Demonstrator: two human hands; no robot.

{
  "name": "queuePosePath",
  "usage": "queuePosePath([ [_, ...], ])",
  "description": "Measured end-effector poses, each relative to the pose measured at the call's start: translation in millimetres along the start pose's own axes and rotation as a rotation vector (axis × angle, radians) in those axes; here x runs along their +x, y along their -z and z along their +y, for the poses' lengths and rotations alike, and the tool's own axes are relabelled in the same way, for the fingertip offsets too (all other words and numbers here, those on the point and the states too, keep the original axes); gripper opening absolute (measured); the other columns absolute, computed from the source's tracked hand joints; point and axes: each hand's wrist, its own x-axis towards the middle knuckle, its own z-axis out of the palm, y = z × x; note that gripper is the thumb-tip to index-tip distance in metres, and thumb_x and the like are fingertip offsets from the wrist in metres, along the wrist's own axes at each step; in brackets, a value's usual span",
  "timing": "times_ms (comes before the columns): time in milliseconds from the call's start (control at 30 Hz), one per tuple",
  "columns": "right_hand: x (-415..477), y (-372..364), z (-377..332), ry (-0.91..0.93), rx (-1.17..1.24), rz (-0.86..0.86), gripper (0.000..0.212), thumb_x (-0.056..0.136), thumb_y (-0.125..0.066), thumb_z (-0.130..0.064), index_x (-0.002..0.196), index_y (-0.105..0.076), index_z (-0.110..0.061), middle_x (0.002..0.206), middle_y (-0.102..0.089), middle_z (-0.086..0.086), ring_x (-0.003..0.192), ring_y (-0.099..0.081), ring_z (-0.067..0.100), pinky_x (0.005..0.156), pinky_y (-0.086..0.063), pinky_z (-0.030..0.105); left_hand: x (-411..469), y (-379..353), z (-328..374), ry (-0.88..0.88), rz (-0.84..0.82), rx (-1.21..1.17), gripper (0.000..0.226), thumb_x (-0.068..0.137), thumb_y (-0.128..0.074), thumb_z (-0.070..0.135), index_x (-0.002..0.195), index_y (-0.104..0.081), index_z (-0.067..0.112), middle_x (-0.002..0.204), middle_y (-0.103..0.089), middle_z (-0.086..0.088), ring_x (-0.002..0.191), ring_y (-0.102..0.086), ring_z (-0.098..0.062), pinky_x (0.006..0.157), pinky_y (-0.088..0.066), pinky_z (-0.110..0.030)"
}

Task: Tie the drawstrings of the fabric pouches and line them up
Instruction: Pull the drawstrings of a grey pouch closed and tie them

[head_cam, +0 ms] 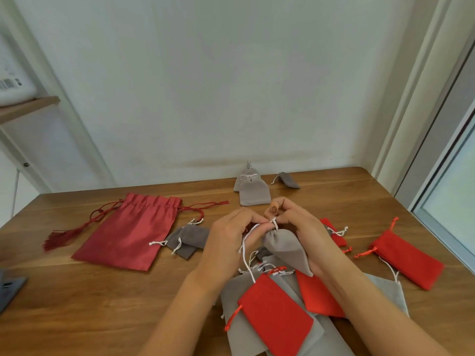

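Your two hands meet just above the middle of the desk point(77, 299), working on one grey pouch point(285, 249). Your left hand point(230, 238) has its fingers curled and pinches the white drawstring point(246, 255), whose loose end trails down toward the pile below. Your right hand point(304, 227) pinches the gathered neck of the pouch, and the pouch body hangs down against that palm and wrist.

Directly beneath your wrists lies a heap of overlapping pouches: a bright red pouch point(276, 313) on top, a second red pouch point(318, 298) just to its right, and pale grey pouches point(231, 301) under both.

To the left a large dark red pouch point(128, 233) lies flat with its tasselled cord point(64, 236) spread out. Just beside it are two small dark grey pouches point(191, 238), overlapping.

At the far edge, near the wall, two tied grey pouches point(253, 190) overlap — one shows a white bow. A darker grey pouch point(290, 179) lies just to their right.

On the right side another red pouch point(408, 258) lies alone, and one more red pouch point(335, 233) shows partly behind your right hand.
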Motion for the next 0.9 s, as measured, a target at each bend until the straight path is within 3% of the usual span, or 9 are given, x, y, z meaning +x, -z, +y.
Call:
queuePosePath([
  [100, -3.2, 2.9, -4.7, 0.039, -0.256, -0.059, 0.025, 0.094, -0.045, 0.005, 0.086, -0.060, -0.012, 0.080, -0.056, 0.004, 0.070, -0.053, 0.012, 0.065, -0.045, 0.023, -0.1, 3.2, -0.5, 0.016, 0.014, 0.003, 0.010, 0.087, -0.068, 0.027, 0.088, -0.072, 0.017, 0.083, -0.065, 0.011, 0.077, -0.061, -0.005, 0.067, -0.045, -0.014],
  [267, 0.2, 18.5, -1.1, 0.485, -1.234, 0.074, 0.017, 0.092, -0.055, -0.002, 0.101, -0.065, -0.012, 0.093, -0.059, -0.004, 0.085, -0.053, -0.002, 0.076, -0.039, 0.006, 0.8, 9.3, -0.6, 0.066, 0.001, 0.032, 0.016, 0.085, -0.068, 0.032, 0.084, -0.070, 0.016, 0.080, -0.065, 0.012, 0.076, -0.060, -0.006, 0.065, -0.046, -0.019],
  [433, 6.9, 23.6, 5.8, 0.613, -1.446, 0.166, 0.024, 0.090, -0.050, -0.009, 0.102, -0.069, -0.005, 0.091, -0.052, 0.003, 0.081, -0.050, 0.009, 0.072, -0.032, 0.006, 1.9, 6.6, -0.8, 0.189, -0.073, -0.014, 0.015, 0.085, -0.069, 0.034, 0.082, -0.069, 0.019, 0.080, -0.067, 0.011, 0.077, -0.062, -0.007, 0.066, -0.048, -0.019],
  [500, 6.3, 20.3, 4.0, 0.587, -1.370, 0.206, 0.018, 0.094, -0.051, -0.008, 0.097, -0.068, -0.006, 0.090, -0.052, 0.002, 0.078, -0.050, 0.007, 0.072, -0.034, 0.006, 3.3, 6.5, 2.3, 0.270, -0.110, -0.061, 0.011, 0.086, -0.068, 0.032, 0.079, -0.067, 0.023, 0.077, -0.065, 0.013, 0.073, -0.059, -0.003, 0.064, -0.044, -0.014],
  [567, 4.4, 16.1, -1.8, 0.455, -1.145, 0.229, 0.015, 0.097, -0.052, -0.007, 0.088, -0.064, -0.009, 0.088, -0.057, 0.004, 0.076, -0.052, 0.009, 0.071, -0.037, 0.011, 3.6, 6.3, 5.0, 0.304, -0.143, -0.103, 0.014, 0.090, -0.063, 0.031, 0.077, -0.064, 0.026, 0.070, -0.061, 0.015, 0.065, -0.053, -0.001, 0.060, -0.039, -0.012],
  [633, 0.6, 10.7, -11.7, 0.265, -0.787, 0.201, 0.018, 0.098, -0.050, -0.009, 0.083, -0.058, -0.005, 0.079, -0.058, 0.007, 0.067, -0.049, 0.011, 0.063, -0.039, 0.019, 3.9, 6.1, 6.2, 0.296, -0.145, -0.141, 0.018, 0.093, -0.056, 0.033, 0.078, -0.060, 0.025, 0.066, -0.056, 0.016, 0.061, -0.048, 0.000, 0.058, -0.036, -0.013],
  [767, -7.0, 3.2, -21.7, 0.049, -0.085, 0.110, 0.015, 0.090, -0.052, -0.018, 0.079, -0.057, -0.008, 0.066, -0.057, 0.001, 0.056, -0.050, 0.006, 0.051, -0.042, 0.015, 4.1, 5.0, 9.8, 0.314, -0.123, -0.218, 0.030, 0.095, -0.048, 0.041, 0.068, -0.051, 0.027, 0.060, -0.047, 0.008, 0.058, -0.043, -0.003, 0.056, -0.036, -0.018],
  [833, -8.0, 0.1, -21.1, 0.010, 0.063, 0.092, 0.015, 0.084, -0.054, -0.018, 0.072, -0.061, -0.013, 0.066, -0.060, 0.002, 0.055, -0.054, 0.007, 0.051, -0.045, 0.016, 6.4, 3.3, 12.9, 0.348, -0.114, -0.305, 0.034, 0.096, -0.048, 0.039, 0.064, -0.054, 0.030, 0.057, -0.049, 0.007, 0.056, -0.044, -0.005, 0.055, -0.039, -0.020],
  [900, -8.4, -1.2, -18.0, 0.008, -0.003, 0.053, 0.012, 0.083, -0.057, -0.014, 0.072, -0.063, -0.013, 0.068, -0.064, 0.002, 0.055, -0.057, 0.008, 0.051, -0.047, 0.017, 9.3, 2.3, 13.0, 0.406, -0.063, -0.451, 0.032, 0.094, -0.050, 0.036, 0.065, -0.063, 0.033, 0.057, -0.053, 0.005, 0.055, -0.047, -0.008, 0.053, -0.040, -0.021],
])
